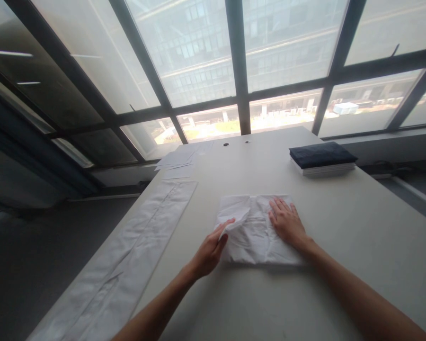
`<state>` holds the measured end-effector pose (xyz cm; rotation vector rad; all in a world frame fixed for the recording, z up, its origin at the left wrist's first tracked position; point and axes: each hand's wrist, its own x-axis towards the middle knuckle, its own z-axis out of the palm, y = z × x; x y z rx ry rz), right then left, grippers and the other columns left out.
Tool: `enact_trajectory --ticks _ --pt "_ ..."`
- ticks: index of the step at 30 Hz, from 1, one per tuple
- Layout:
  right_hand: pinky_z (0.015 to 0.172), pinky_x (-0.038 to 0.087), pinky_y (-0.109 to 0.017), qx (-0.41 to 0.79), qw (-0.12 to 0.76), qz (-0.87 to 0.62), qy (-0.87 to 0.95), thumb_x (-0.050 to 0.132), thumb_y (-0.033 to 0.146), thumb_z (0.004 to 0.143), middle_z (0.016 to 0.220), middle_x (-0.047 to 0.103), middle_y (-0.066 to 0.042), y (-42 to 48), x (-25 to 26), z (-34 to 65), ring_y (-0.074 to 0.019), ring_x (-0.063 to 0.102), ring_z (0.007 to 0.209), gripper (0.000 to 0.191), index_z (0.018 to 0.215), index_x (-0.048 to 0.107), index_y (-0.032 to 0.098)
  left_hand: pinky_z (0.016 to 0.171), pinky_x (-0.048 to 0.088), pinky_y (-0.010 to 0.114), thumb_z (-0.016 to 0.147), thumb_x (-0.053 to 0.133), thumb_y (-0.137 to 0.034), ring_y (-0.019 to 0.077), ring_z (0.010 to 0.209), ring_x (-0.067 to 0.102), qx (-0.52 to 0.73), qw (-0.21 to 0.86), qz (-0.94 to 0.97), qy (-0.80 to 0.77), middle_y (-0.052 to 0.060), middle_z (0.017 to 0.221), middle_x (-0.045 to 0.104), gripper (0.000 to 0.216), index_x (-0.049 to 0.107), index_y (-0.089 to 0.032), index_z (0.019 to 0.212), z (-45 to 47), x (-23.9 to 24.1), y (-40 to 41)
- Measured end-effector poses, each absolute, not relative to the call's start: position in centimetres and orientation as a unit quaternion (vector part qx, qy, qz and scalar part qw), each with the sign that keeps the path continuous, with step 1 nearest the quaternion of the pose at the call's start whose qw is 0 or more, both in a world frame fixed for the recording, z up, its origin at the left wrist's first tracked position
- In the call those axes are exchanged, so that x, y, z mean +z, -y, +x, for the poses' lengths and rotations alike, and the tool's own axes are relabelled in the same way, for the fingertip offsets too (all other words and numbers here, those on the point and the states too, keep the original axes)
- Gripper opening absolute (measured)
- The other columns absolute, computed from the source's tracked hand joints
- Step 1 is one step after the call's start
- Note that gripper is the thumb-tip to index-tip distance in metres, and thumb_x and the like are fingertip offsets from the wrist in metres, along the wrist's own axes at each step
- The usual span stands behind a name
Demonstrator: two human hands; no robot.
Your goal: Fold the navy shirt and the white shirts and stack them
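Note:
A white cloth garment [250, 241], folded into a rough rectangle, lies on the white table in front of me. Its left flap is lifted a little, and my left hand [211, 246] pinches that edge between thumb and fingers. On the right half of the garment my right hand [287, 221] rests flat with fingers spread, pressing the fabric down. Creases run across the middle of the cloth between both hands. What kind of garment it is I cannot tell.
Along the table's left edge stretches a long white cloth piece [142, 237]. White paper sheets [177, 160] lie at the back left. At the back right, a folded dark cloth [323, 155] sits on a white stack [324, 169]. Large windows [199, 52] stand behind the table [262, 161].

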<state>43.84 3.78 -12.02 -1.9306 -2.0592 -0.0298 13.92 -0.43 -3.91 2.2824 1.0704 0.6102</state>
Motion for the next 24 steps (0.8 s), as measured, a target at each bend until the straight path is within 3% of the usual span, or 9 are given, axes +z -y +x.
enact_trajectory --ticks 3,8,11,19,24 --pt "0.118 0.018 -0.052 -0.008 0.157 -0.676 0.72 0.032 0.034 0.101 0.157 0.04 -0.013 -3.8 -11.9 43.8 -0.0274 0.033 0.145 0.051 0.147 0.045 0.015 0.122 0.027 0.043 0.107 0.026 -0.038 0.0208 0.147 0.031 0.228 0.244 0.852 -0.404 0.003 0.158 0.038 0.05 0.035 -0.025 0.154 14.6 -4.1 0.8" --pt "0.119 0.017 -0.052 -0.008 0.16 -0.675 0.721 0.032 0.034 0.101 0.157 0.04 -0.013 -3.8 -12.1 43.8 -0.027 0.032 0.145 0.051 0.147 0.045 0.015 0.123 0.017 0.049 0.101 0.046 -0.029 0.0247 0.152 0.016 0.044 0.104 0.928 -0.354 0.002 0.163 0.026 0.056 0.031 -0.03 0.155 15.9 -7.6 1.5" --pt "0.119 0.017 -0.052 -0.003 0.161 -0.673 0.722 0.032 0.034 0.101 0.156 0.04 -0.014 -3.9 -12.2 44.0 -0.027 0.032 0.145 0.051 0.146 0.046 0.015 0.123 0.016 0.049 0.098 0.05 -0.025 0.0254 0.153 0.012 0.004 0.06 0.936 -0.348 0.003 0.164 0.024 0.062 0.029 -0.029 0.156 16.0 -8.9 1.6" --pt "0.12 0.02 -0.048 -0.013 0.225 -0.579 0.783 0.037 0.026 0.099 0.157 0.038 -0.014 -3.1 -9.3 41.4 -0.0257 0.025 0.149 0.048 0.144 0.048 0.014 0.123 0.015 0.051 0.094 0.054 -0.024 0.0264 0.153 0.01 0.006 0.052 0.939 -0.341 0.006 0.164 0.024 0.069 0.025 -0.025 0.157 16.1 -8.8 1.5" --pt "0.12 0.019 -0.053 0.033 0.179 -0.456 0.871 0.041 0.032 0.099 0.161 0.03 -0.012 -3.1 -9.0 37.9 -0.0263 0.022 0.15 0.053 0.15 0.041 0.018 0.123 0.016 0.051 0.096 0.056 -0.038 0.0264 0.152 0.013 0.053 0.085 0.946 -0.308 0.01 0.163 0.026 0.077 0.015 -0.024 0.16 14.7 -7.7 2.0"
